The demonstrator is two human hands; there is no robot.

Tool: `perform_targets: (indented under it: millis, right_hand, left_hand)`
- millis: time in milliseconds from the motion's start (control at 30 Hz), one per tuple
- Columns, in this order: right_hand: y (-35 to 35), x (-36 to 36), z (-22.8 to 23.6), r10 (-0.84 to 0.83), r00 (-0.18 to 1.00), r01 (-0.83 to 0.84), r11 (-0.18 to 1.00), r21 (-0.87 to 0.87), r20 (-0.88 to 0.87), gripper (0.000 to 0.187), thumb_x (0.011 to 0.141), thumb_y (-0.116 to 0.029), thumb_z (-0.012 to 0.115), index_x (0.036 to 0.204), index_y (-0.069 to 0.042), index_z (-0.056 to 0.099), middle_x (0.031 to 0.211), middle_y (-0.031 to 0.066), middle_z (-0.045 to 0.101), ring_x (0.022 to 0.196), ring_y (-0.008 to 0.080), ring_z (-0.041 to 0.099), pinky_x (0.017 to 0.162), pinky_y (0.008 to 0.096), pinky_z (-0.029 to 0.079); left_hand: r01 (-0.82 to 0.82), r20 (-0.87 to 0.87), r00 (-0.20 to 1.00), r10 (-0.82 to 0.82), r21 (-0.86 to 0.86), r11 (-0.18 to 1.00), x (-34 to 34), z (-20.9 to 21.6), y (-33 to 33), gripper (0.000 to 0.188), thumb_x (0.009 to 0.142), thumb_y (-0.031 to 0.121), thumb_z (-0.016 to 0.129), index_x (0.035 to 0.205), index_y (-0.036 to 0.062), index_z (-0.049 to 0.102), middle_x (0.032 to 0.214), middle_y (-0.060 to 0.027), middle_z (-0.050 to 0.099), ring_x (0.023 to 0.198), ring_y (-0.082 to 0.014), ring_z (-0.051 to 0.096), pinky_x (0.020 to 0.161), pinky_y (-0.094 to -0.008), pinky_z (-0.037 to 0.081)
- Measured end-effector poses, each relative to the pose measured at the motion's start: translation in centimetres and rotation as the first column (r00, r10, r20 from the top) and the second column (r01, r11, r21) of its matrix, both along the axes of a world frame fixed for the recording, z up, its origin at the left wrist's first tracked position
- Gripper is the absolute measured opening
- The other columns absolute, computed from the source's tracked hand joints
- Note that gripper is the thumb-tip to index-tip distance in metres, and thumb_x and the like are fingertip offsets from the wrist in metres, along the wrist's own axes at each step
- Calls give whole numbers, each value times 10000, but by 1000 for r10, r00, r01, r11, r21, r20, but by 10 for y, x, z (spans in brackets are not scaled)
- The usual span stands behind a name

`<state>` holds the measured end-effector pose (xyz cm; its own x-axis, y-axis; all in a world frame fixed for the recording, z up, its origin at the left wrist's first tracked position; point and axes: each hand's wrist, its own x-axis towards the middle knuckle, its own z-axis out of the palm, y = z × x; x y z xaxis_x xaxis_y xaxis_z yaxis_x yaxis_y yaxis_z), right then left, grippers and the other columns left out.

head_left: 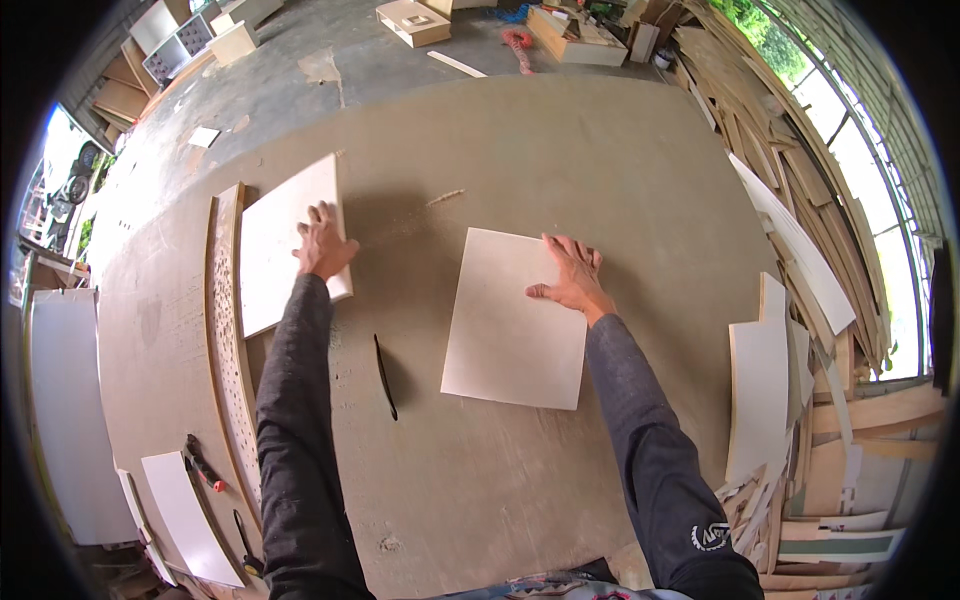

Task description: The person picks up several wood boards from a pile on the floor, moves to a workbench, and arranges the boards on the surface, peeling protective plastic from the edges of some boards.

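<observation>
My left hand [323, 245] lies with spread fingers on a white rectangular panel [282, 250], close to its right edge. This panel lies at the left, against a long wooden strip [228, 300] with a speckled face. A second white panel [510, 330] is on the table in front of me. My right hand [575, 275] grips its far right corner, thumb over the top face and fingers bent at the far edge. What the fingertips touch is partly hidden. Between the panels lies a thin black stick-like piece [384, 378].
A brown tabletop [480, 470] carries these things. Near left are red-and-black pliers [203, 463], a narrow white panel [190, 515] and a yellow-and-black tool [248, 555]. Wood offcuts [800, 190] pile up along the right side. A small wooden box [413, 22] stands on the floor beyond.
</observation>
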<state>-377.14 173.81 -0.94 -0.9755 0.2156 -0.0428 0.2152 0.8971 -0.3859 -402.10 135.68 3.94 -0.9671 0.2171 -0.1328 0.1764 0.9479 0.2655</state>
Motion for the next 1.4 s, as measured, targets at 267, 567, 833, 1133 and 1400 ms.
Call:
perform_targets:
  millis: [267, 567, 833, 1133, 1400]
  right_hand:
    - [-6, 160, -6, -299, 951, 297, 954, -34, -73, 1131, 640, -673, 844, 1540, -126, 431, 1506, 54, 441, 1377, 324, 350, 1147, 521, 200]
    - [-31, 349, -7, -564, 825, 558, 823, -109, -34, 1107, 640, -559, 896, 1539, -132, 412, 1534, 107, 399, 1407, 357, 308, 1146, 573, 192]
    - [-130, 434, -18, -594, 800, 579, 801, -153, -81, 1043, 684, -506, 878, 1539, -128, 416, 1536, 112, 406, 1385, 404, 316, 1111, 612, 241]
    - [-124, 473, -17, -191, 910, 80, 952, -296, -367, 837, 813, -458, 790, 1478, -48, 490, 1546, 141, 419, 1390, 369, 360, 1142, 546, 280]
    - [-130, 485, 97, -351, 935, -101, -421, -901, 59, 786, 1052, -451, 513, 1569, 66, 225, 1547, 273, 393, 1251, 372, 594, 1063, 448, 471]
  left_hand:
    - [7, -318, 948, -17, -35, 999, -89, 8, -144, 571, 802, 198, 654, 1330, -12, 598, 1191, -267, 670, 1123, -379, 664, 925, -459, 542]
    - [-140, 14, 976, 215, 802, 581, 125, 191, -257, 347, 813, 126, 662, 1139, 5, 664, 963, -55, 650, 819, -165, 605, 747, -296, 506]
    - [-90, -36, 875, 482, 968, 236, 402, 295, -233, 433, 853, 114, 637, 1261, -32, 636, 1105, -129, 690, 946, -260, 705, 824, -352, 575]
    - [-134, 198, 897, 394, 974, -184, 548, 250, -143, 418, 864, 128, 614, 1244, -47, 602, 1149, -168, 668, 998, -302, 692, 875, -398, 568]
    - [-113, 200, 950, 240, 935, -335, 609, 145, 8, 175, 844, 43, 572, 988, 11, 667, 833, -46, 667, 736, -135, 625, 725, -269, 509]
